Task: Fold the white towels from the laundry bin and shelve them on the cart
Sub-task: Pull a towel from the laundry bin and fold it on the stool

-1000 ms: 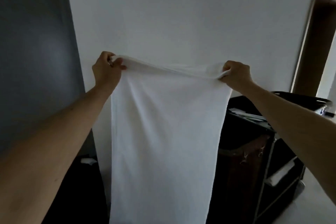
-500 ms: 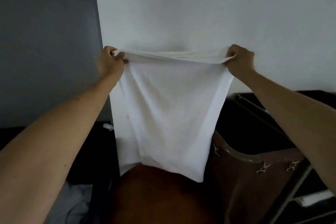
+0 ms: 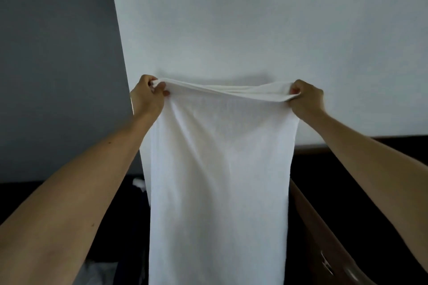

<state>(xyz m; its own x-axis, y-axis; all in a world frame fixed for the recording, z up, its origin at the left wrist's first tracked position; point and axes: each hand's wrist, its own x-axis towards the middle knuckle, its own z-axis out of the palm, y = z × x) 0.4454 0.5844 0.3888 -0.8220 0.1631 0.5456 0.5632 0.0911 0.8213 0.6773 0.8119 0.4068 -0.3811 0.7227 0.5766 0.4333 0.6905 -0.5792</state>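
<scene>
We hold the white towel (image 3: 220, 169) up before us at arm's length, in front of the pale wall (image 3: 254, 18). Our left hand (image 3: 147, 97) grips its upper left corner, fingers curled round a bunch of cloth with the thumb pressed on the near side. Our right hand (image 3: 305, 97) grips the upper right corner in the same way, knuckles turned toward us. The two hands are well apart and at about the same height, and the top edge runs between them with a slight sag and a few long folds in the middle. From that edge the towel hangs straight down between our forearms in one long panel, and its lower end runs out of the bottom of the view, so we cannot tell where it ends.

To the left of the pale wall stands a darker grey wall (image 3: 53, 65). Low on the right, just beside the hanging cloth, a brown curved rim (image 3: 319, 233) shows against the dark. Low on the left lie a small white scrap (image 3: 139, 181) and some grey cloth (image 3: 98, 272).
</scene>
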